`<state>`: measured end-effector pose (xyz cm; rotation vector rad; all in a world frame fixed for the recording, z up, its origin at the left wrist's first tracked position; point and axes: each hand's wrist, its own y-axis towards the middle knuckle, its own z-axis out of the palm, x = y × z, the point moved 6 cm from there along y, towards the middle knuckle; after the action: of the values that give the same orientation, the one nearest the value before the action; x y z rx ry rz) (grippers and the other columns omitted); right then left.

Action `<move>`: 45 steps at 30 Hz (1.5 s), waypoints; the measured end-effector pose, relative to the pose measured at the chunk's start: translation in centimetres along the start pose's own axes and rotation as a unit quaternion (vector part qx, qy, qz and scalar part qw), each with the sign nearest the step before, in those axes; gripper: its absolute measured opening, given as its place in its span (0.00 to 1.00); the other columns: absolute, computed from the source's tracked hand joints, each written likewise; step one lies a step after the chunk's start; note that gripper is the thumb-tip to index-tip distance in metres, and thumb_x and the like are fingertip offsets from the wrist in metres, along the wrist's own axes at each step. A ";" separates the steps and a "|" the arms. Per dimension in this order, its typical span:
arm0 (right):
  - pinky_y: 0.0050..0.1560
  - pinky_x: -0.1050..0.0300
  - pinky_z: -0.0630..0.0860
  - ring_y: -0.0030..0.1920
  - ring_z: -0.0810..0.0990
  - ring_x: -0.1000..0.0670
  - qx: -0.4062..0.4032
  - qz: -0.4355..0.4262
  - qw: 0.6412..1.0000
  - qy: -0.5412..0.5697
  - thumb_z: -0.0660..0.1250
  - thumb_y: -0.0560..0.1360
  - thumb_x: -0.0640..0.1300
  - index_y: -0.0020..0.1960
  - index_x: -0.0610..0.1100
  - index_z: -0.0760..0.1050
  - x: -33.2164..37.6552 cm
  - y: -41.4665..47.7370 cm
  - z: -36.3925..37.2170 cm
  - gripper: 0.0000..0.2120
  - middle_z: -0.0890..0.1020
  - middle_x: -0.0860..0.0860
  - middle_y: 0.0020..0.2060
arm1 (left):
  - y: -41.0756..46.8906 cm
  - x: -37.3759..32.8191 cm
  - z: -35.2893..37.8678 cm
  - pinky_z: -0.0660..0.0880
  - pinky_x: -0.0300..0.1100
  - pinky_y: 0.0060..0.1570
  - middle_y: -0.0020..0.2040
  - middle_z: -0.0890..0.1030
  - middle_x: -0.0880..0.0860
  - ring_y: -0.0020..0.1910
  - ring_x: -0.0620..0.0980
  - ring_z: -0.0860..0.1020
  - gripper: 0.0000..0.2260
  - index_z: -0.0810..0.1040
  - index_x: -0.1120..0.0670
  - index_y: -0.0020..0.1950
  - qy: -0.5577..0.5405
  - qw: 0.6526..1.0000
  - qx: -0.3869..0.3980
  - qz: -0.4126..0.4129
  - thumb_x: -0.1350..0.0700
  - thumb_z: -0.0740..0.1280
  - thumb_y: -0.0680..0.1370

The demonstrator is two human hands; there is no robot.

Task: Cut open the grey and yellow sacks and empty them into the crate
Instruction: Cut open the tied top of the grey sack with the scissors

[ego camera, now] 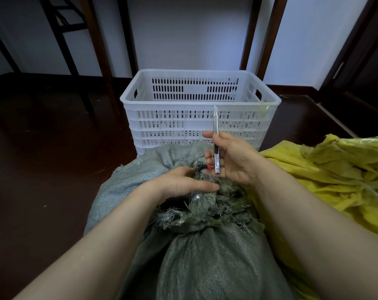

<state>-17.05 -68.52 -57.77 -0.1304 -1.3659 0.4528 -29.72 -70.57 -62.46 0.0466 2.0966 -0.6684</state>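
Head view: a person's two bare forearms reach forward over sacks lying on a dark floor.
Grey sack: woven and stuffed, it lies lengthwise under the forearms at centre bottom. Its gathered, frayed neck bunches up between the two hands. More grey weave continues beyond the bunch toward the crate, and it cannot be told whether that is the same sack.
Left hand: it rests on the bunched neck. The fingers are curled down into the frayed cloth and grip it, and the thumb lies stretched along the near side.
Right hand: raised just above the neck, palm turned left. The thumb and fingers are closed on a utility knife and pinch its body.
Utility knife: slim and silver, held nearly upright with its tip up in front of the crate's near wall. Its lower end is just above the bunch, beside a small red bit.
Crate: white slotted plastic standing on the floor just beyond the grey weave. No contents show through its open top.
Yellow sack: crumpled and slack on the right, touching the grey sack's side and passing under the right forearm.
Background: a pale wall and dark wooden furniture legs behind the crate.
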 end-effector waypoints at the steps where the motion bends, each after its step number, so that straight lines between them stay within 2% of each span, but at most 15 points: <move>1: 0.37 0.52 0.78 0.29 0.74 0.52 0.007 0.009 1.000 -0.011 0.55 0.82 0.49 0.56 0.53 0.76 -0.1 0.0 0.1 0.11 0.76 0.49 0.28 | 0.0 0.0 0.1 0.61 0.37 0.55 0.72 0.67 0.52 0.60 0.46 0.67 0.46 0.61 0.51 0.75 -0.002 1.000 0.002 -0.001 0.36 0.74 0.63; 3: 0.27 0.61 0.71 0.25 0.68 0.53 0.007 0.016 1.000 -0.002 0.54 0.82 0.50 0.57 0.55 0.74 -0.4 0.2 0.2 0.11 0.72 0.49 0.27 | 0.1 0.0 0.1 0.63 0.31 0.48 0.68 0.70 0.50 0.57 0.44 0.67 0.45 0.61 0.51 0.75 -0.008 1.000 0.005 -0.003 0.38 0.75 0.64; 6: 0.18 0.68 0.57 0.20 0.61 0.56 -0.019 0.020 0.999 0.032 0.54 0.82 0.44 0.60 0.47 0.72 -0.7 0.6 -0.1 0.10 0.70 0.49 0.28 | 0.0 0.0 0.2 0.63 0.29 0.39 0.67 0.70 0.50 0.55 0.43 0.67 0.45 0.60 0.51 0.76 -0.004 1.000 0.003 -0.007 0.38 0.75 0.64; 12: 0.13 0.67 0.55 0.20 0.62 0.57 -0.017 0.045 0.997 0.059 0.51 0.77 0.34 0.57 0.38 0.69 -1.1 0.5 -0.6 0.11 0.70 0.48 0.33 | -0.4 -0.1 0.1 0.57 0.38 0.63 0.77 0.58 0.50 0.74 0.50 0.60 0.66 0.47 0.47 0.78 0.058 0.998 0.009 -0.008 0.26 0.73 0.48; 19: 0.13 0.66 0.54 0.21 0.61 0.56 -0.037 0.038 0.998 0.027 0.50 0.73 0.31 0.53 0.36 0.71 -0.9 0.3 -0.8 0.14 0.70 0.48 0.33 | -0.1 0.2 1.3 0.54 0.48 0.74 0.79 0.50 0.52 0.77 0.51 0.52 0.72 0.34 0.49 0.76 0.175 0.982 0.057 -0.030 0.28 0.74 0.46; 21: 0.13 0.67 0.53 0.20 0.61 0.56 -0.059 0.025 0.998 0.005 0.50 0.73 0.32 0.52 0.37 0.71 -0.7 0.4 -1.2 0.13 0.69 0.48 0.33 | 0.0 0.3 1.5 0.54 0.41 0.72 0.78 0.54 0.52 0.76 0.51 0.56 0.68 0.35 0.52 0.77 0.168 0.984 0.048 -0.032 0.35 0.78 0.53; 23: 0.15 0.68 0.53 0.19 0.59 0.56 -0.088 0.002 0.995 -0.037 0.52 0.73 0.33 0.48 0.39 0.73 -0.1 0.2 -1.8 0.11 0.68 0.49 0.31 | 0.1 0.5 1.1 0.63 0.37 0.67 0.73 0.67 0.53 0.69 0.53 0.68 0.53 0.52 0.56 0.77 0.147 0.989 0.002 -0.032 0.48 0.80 0.62; 25: 0.16 0.69 0.53 0.18 0.59 0.57 -0.128 -0.023 0.986 -0.108 0.58 0.72 0.34 0.44 0.40 0.73 0.6 -0.1 -2.7 0.06 0.68 0.51 0.27 | 0.0 0.4 -0.2 0.74 0.41 0.58 0.59 0.79 0.55 0.55 0.52 0.77 0.26 0.74 0.57 0.62 0.126 0.990 -0.058 -0.013 0.57 0.77 0.67; 28: 0.20 0.66 0.59 0.18 0.62 0.55 -0.199 -0.062 0.954 -0.215 0.65 0.70 0.34 0.41 0.44 0.72 1.2 -0.5 -4.0 0.06 0.69 0.50 0.25 | -0.2 0.2 -3.8 0.77 0.43 0.48 0.45 0.82 0.54 0.45 0.51 0.80 0.08 0.80 0.58 0.47 0.039 0.988 -0.148 0.016 0.63 0.75 0.70; 31: 0.26 0.61 0.71 0.27 0.69 0.51 -0.200 -0.078 0.955 -0.207 0.71 0.67 0.34 0.51 0.44 0.71 0.8 -0.6 -4.4 0.16 0.72 0.47 0.36 | -1.4 -0.2 -7.3 0.77 0.37 0.37 0.38 0.81 0.48 0.37 0.45 0.79 0.12 0.77 0.51 0.39 -0.093 0.964 -0.245 0.053 0.65 0.75 0.69; 34: 0.16 0.69 0.54 0.18 0.60 0.57 -0.121 -0.067 0.984 -0.115 0.77 0.66 0.48 0.49 0.42 0.74 0.5 -0.9 -3.1 0.18 0.74 0.49 0.33 | -2.3 0.1 -9.1 0.80 0.45 0.39 0.40 0.82 0.54 0.37 0.53 0.81 0.09 0.79 0.54 0.43 -0.162 0.932 -0.321 0.054 0.65 0.74 0.70; 37: 0.16 0.71 0.52 0.16 0.58 0.59 -0.019 -0.070 0.996 -0.045 0.74 0.59 0.56 0.46 0.45 0.75 1.2 -1.2 -1.0 0.21 0.72 0.55 0.22 | -2.7 -0.1 -9.1 0.79 0.45 0.37 0.43 0.83 0.58 0.36 0.55 0.81 0.13 0.79 0.60 0.52 -0.200 0.927 -0.314 0.042 0.61 0.74 0.70; 40: 0.14 0.70 0.58 0.16 0.66 0.59 0.031 -0.107 0.991 -0.072 0.77 0.58 0.48 0.45 0.46 0.74 1.9 -1.7 1.4 0.20 0.79 0.53 0.23 | -2.7 -0.8 -8.1 0.79 0.40 0.31 0.41 0.83 0.57 0.31 0.50 0.82 0.14 0.79 0.62 0.54 -0.217 0.935 -0.277 0.041 0.58 0.73 0.72; 43: 0.25 0.63 0.75 0.31 0.81 0.53 -0.056 -0.148 0.983 -0.093 0.77 0.62 0.33 0.44 0.47 0.75 2.2 -1.3 1.6 0.17 0.84 0.50 0.37 | -2.9 -1.6 -7.9 0.80 0.40 0.35 0.45 0.84 0.56 0.37 0.51 0.83 0.20 0.77 0.61 0.58 -0.243 0.931 -0.268 0.039 0.51 0.73 0.72; 45: 0.42 0.54 0.80 0.44 0.82 0.47 -0.163 -0.199 0.958 -0.123 0.74 0.65 0.31 0.45 0.47 0.76 2.4 -1.1 0.3 0.15 0.84 0.48 0.44 | -3.1 -2.2 -7.8 0.74 0.33 0.24 0.39 0.84 0.51 0.31 0.45 0.82 0.19 0.76 0.59 0.57 -0.272 0.931 -0.241 0.040 0.48 0.72 0.73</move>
<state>-16.70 -68.65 -55.09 -0.0672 -1.6597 -0.1013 -35.19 -69.05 -55.89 -0.2956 1.6506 -0.0771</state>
